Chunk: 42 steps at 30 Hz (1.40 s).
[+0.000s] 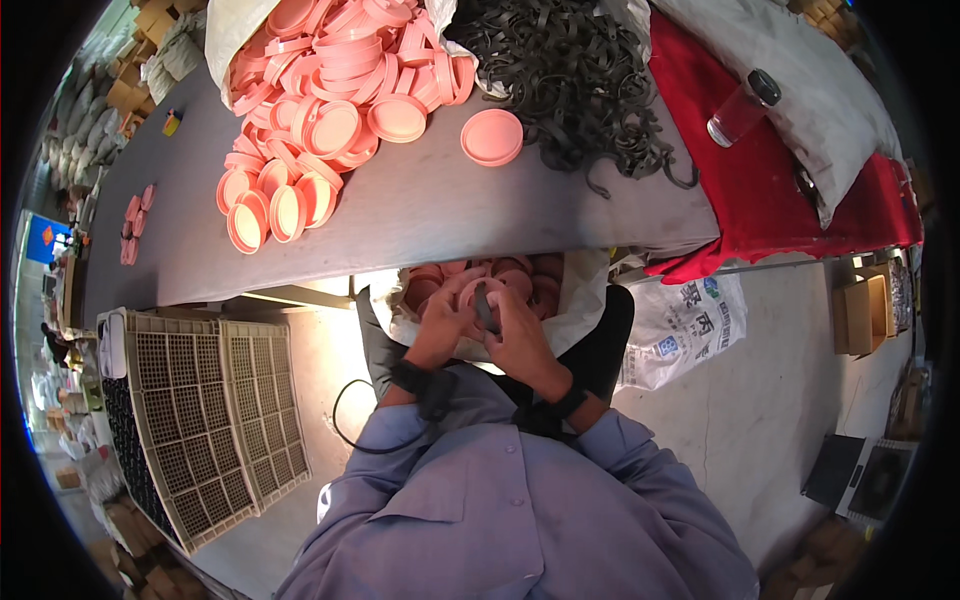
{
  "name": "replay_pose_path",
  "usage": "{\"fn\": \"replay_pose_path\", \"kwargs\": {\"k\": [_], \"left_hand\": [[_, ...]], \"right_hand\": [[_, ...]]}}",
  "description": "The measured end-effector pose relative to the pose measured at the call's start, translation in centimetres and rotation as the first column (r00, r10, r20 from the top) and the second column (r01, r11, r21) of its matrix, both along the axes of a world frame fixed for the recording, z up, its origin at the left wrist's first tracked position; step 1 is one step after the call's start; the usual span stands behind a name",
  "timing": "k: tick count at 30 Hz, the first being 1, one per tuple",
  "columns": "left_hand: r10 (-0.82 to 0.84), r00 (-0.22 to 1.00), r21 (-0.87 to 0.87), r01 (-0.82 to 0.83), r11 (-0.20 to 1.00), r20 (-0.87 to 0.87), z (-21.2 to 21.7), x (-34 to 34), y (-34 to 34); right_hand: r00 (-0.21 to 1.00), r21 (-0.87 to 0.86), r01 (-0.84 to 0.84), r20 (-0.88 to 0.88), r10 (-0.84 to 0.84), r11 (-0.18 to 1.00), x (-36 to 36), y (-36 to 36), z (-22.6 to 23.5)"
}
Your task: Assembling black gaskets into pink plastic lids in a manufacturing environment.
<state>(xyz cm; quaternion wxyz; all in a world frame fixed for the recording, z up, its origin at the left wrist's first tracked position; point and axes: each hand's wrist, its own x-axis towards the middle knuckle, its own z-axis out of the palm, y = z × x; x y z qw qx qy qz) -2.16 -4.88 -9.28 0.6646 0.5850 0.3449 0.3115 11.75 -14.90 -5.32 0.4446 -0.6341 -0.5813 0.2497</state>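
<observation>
- Dark strap [486, 308]: located between my two hands, in front of my torso and just below the near edge of the table. It stands lengthwise, curved, across a pink lid.
- Pink lid [468, 297]: located between my hands, behind the strap and above the opening of the bag. Its rim is partly covered by my fingers; I cannot tell whether the strap is fastened to it.
- Left hand [443, 322]: closed on the left side of the pink lid, fingers bent, back of the hand upward.
- Right hand [519, 335]: closed on the dark strap from the right, thumb near its lower end. Both hands are close together; exact fingertip contact is hidden.
- White bag [582, 330]: open directly beneath my hands, between my knees, containing further pink pieces [546, 285].
- Table [430, 215]: grey top, beyond my hands. It bears a pile of pink lids [335, 128] at left and a heap of dark straps [575, 75] at right.
- Single lid [491, 137]: lying flat on the table, between the pile and the heap, well apart from my hands.
- Red cloth [690, 200]: at the right end of the table, with a capped bottle [740, 112] on it.
- Beige crates [205, 420]: on my left, beside the table.
</observation>
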Motion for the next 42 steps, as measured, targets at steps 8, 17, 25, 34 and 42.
{"fn": "replay_pose_path", "kwargs": {"k": [8, 17, 25, 34, 42], "left_hand": [[0.084, 0.98, -0.366, -0.012, 0.931, 0.182, 0.3, -1.2, 1.3], [-0.015, 0.964, 0.244, 0.082, 0.966, -0.265, 5.3, -0.8, 3.1], [0.448, 0.832, 0.938, 0.228, 0.263, -0.328, 12.7, 2.2, 6.5], [0.04, 0.989, 0.004, -0.041, 0.999, 0.14, 9.5, 2.0, 6.3], [0.126, 0.982, -0.13, -0.108, 0.986, 0.142, 9.7, -0.1, 5.8]], "right_hand": [[0.897, -0.038, -0.211, 0.39, 0.209, 0.977, 3.0, 3.1, 4.8], [0.738, 0.236, -0.075, 0.666, -0.105, 0.969, 11.4, 16.2, 1.4], [0.972, 0.04, -0.234, 0.022, 0.233, 0.971, 7.3, 8.1, 7.7], [0.778, 0.33, 0.425, 0.342, -0.527, 0.843, 18.7, 9.8, 2.2], [0.774, 0.108, 0.485, 0.409, -0.484, 0.868, 17.6, 7.2, 5.6]]}}
